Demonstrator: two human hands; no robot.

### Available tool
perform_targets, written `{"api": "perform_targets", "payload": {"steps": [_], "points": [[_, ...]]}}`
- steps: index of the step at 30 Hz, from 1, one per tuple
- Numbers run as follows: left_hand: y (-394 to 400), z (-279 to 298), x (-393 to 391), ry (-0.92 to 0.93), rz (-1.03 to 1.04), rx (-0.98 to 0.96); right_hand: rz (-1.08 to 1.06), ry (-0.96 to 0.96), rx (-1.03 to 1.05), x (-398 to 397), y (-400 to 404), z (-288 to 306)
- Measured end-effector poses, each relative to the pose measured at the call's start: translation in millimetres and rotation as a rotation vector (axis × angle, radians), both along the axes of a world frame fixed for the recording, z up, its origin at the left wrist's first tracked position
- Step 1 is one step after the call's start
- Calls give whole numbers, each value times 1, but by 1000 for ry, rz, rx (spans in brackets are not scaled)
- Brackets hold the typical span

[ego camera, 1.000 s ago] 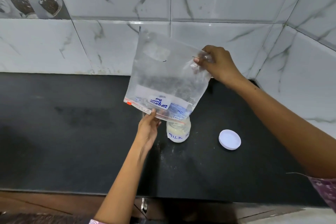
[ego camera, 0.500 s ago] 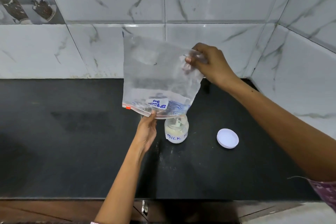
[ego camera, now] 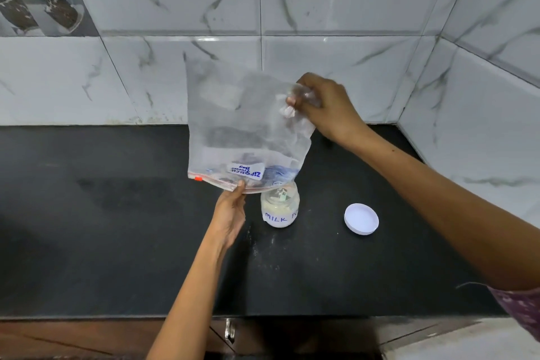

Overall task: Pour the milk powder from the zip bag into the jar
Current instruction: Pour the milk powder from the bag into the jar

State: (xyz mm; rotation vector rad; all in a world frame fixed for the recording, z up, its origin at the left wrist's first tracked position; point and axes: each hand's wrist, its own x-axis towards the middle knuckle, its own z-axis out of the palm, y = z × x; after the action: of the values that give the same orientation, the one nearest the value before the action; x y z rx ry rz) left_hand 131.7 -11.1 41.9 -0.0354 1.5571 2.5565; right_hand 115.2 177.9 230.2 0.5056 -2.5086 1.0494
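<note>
Zip bag (ego camera: 248,128) is held upside down above the black tabletop (ego camera: 117,228), its zip edge lowered over the open mouth of the jar (ego camera: 280,209). The bag's upper corner is pinched in the right hand (ego camera: 327,108), grip clamped on plastic; the zip edge is clamped by the left hand (ego camera: 230,210). Pale powder is seen inside the jar, and a white lid (ego camera: 361,218) lies apart on its right
</note>
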Motion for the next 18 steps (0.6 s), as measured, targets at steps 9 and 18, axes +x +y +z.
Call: {"api": "perform_targets", "payload": {"steps": [9,18], "points": [[-1,-3,5,-53,20,28,-86,7,-131,-4,5,-5],[1,5,1,-45,25,28,-106,-265,-277,-3,44,-12]]}}
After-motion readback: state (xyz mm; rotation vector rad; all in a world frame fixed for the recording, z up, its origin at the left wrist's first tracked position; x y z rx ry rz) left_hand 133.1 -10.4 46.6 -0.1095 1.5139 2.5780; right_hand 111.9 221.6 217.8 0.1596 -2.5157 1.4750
